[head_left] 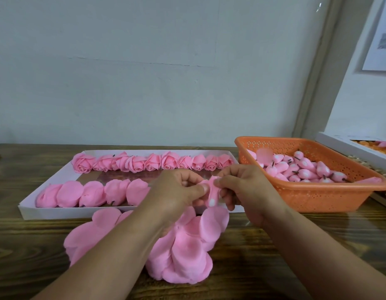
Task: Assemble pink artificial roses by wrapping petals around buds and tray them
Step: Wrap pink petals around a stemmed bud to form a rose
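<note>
My left hand (179, 189) and my right hand (241, 189) meet over the tray's front right corner, both pinching one pink bud (211, 192) with a white base. Loose pink petals (187, 250) lie in a heap on the table beneath my wrists. The white tray (57, 212) holds a back row of finished pink roses (153, 162) and a front row of several flatter pink pieces (92, 192) at its left. An orange basket (313, 198) on the right is full of pink buds (304, 171) with short dark stems.
The dark wooden table (25, 245) runs up to a pale wall. A white box (348, 148) with orange and pink pieces stands at the far right behind the basket. A paper sheet (380, 40) hangs on the right wall.
</note>
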The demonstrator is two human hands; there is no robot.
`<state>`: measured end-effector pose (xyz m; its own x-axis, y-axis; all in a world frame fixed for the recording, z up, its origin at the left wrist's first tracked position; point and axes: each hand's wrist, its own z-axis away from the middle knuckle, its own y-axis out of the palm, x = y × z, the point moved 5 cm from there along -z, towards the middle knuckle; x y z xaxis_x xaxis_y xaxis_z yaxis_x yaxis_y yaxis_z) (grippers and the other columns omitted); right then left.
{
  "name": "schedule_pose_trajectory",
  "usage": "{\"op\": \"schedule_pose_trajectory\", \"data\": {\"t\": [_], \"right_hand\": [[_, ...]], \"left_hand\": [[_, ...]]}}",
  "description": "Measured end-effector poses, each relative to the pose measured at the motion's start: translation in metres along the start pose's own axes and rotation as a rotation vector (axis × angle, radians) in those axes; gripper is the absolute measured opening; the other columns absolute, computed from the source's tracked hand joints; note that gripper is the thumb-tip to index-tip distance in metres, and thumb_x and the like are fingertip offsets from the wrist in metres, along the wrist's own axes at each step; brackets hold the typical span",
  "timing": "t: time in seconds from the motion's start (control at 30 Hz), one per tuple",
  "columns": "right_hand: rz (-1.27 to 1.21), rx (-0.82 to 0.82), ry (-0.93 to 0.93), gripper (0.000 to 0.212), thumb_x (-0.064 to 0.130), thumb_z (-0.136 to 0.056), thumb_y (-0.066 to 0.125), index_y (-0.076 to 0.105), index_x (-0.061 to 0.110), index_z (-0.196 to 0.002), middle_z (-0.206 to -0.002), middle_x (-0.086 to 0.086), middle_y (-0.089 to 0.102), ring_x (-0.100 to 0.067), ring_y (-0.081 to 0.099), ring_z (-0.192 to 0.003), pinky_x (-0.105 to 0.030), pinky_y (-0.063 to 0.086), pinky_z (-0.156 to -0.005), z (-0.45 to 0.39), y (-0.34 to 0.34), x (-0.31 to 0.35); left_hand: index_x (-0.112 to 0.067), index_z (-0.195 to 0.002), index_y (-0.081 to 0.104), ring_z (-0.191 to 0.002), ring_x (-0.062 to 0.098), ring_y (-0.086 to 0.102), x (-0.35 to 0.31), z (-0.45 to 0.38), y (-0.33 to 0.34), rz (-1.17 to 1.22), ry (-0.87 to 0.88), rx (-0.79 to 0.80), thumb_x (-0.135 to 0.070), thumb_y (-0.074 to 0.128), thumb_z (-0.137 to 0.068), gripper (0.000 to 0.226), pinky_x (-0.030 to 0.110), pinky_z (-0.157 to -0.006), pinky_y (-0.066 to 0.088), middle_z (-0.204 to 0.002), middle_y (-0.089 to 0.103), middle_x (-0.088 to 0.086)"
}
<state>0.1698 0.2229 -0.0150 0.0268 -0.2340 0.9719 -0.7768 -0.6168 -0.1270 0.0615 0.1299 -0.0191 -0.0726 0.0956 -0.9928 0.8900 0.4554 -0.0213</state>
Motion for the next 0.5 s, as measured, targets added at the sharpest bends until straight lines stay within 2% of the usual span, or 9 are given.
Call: {"op": "schedule_pose_trajectory", "data": {"t": [0.07, 0.23, 0.33, 0.43, 0.5], "right_hand": [[0.005, 0.031, -0.020, 0.026, -0.003, -0.084, 0.058, 0.056, 0.003, -0.059, -0.043, -0.004, 0.052, -0.011, 0.041, -0.033, -0.019, 0.035, -0.035, 0.002, 0.003, 0.003], [0.001, 0.089, -0.021, 0.026, -0.005, -0.085, 0.054, 0.057, 0.004, -0.061, -0.045, -0.005, 0.051, -0.011, 0.042, -0.034, -0.020, 0.036, -0.037, 0.005, 0.007, 0.006], [-0.009, 0.110, -0.039, 0.027, -0.004, -0.085, 0.053, 0.057, 0.006, -0.060, -0.047, -0.006, 0.052, -0.013, 0.043, -0.036, -0.023, 0.038, -0.039, 0.007, 0.010, 0.007], [-0.011, 0.148, -0.068, 0.018, 0.009, -0.078, 0.065, 0.059, 0.006, -0.062, -0.048, -0.005, 0.053, -0.014, 0.045, -0.039, -0.023, 0.039, -0.040, 0.010, 0.014, 0.011], [0.010, 0.150, -0.067, 0.015, 0.002, -0.078, 0.066, 0.058, 0.004, -0.065, -0.045, -0.004, 0.053, -0.013, 0.045, -0.037, -0.021, 0.038, -0.039, 0.010, 0.014, 0.011]], "left_hand": [[-0.010, -0.068, 0.067, -0.054, 0.014, 0.059, -0.003, 0.001, 0.000, -0.070, 0.060, -0.007, 0.001, 0.067, -0.083, 0.018, 0.018, -0.048, 0.048, -0.058, 0.065, 0.004], [-0.014, -0.066, 0.063, -0.046, 0.002, 0.053, -0.006, 0.001, 0.002, -0.104, 0.125, -0.004, -0.003, 0.069, -0.082, 0.020, 0.010, -0.044, 0.038, -0.052, 0.062, -0.005], [-0.012, -0.068, 0.058, -0.041, 0.002, 0.049, -0.005, 0.000, 0.001, -0.097, 0.132, -0.023, -0.004, 0.070, -0.081, 0.020, 0.013, -0.042, 0.039, -0.047, 0.058, -0.006], [-0.012, -0.069, 0.057, -0.042, 0.006, 0.048, -0.006, -0.002, -0.002, -0.110, 0.137, -0.057, -0.007, 0.072, -0.081, 0.019, 0.017, -0.044, 0.041, -0.049, 0.058, -0.004], [-0.011, -0.070, 0.057, -0.042, 0.007, 0.049, -0.004, -0.003, -0.002, -0.109, 0.131, -0.079, -0.007, 0.071, -0.081, 0.019, 0.018, -0.044, 0.041, -0.050, 0.059, 0.000]]}}
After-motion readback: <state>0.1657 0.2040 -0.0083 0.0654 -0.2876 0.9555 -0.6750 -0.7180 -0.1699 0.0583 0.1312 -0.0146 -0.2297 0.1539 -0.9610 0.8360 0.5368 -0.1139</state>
